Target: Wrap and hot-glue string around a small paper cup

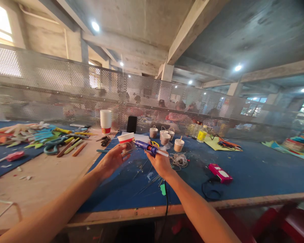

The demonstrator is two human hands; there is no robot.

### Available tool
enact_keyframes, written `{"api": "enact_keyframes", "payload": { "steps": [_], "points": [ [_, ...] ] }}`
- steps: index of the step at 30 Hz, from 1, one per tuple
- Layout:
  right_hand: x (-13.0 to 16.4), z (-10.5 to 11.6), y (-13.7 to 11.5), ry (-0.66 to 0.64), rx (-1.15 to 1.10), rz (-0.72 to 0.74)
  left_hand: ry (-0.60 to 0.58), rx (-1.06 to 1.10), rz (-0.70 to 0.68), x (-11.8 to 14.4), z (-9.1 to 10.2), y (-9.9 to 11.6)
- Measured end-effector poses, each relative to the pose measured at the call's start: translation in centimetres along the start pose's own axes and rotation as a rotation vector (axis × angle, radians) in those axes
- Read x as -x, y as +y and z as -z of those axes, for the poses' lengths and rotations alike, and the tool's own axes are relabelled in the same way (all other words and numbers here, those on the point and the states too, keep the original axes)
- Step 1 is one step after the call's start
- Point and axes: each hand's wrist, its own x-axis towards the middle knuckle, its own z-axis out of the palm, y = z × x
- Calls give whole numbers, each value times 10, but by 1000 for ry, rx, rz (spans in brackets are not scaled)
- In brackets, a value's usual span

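Left hand [113, 159] clasping paper cup [126, 139], right hand [160, 161] gripping glue gun [147, 147], above blue table [255, 175].

- Paper cup [126, 139]: small and white with a red band, open mouth upward and tilted a little, held above the blue table top at its lower part, where brownish cord seems wrapped.
- Glue gun [147, 147]: blue-purple body with a yellow trigger and a pale glue stick at its rear, lying roughly level, nozzle pointing left, just beside the cup; its black cord hangs down.
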Motion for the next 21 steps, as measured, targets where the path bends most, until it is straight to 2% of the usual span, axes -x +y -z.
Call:
{"api": "enact_keyframes", "payload": {
  "steps": [16, 21],
  "points": [
    [-1, -1, 1, -9, 12, -5, -2, 32, 1, 3, -6, 3],
    [-1, -1, 2, 3, -79, -30, 5, 40, 11, 3, -6, 3]
  ]
}}
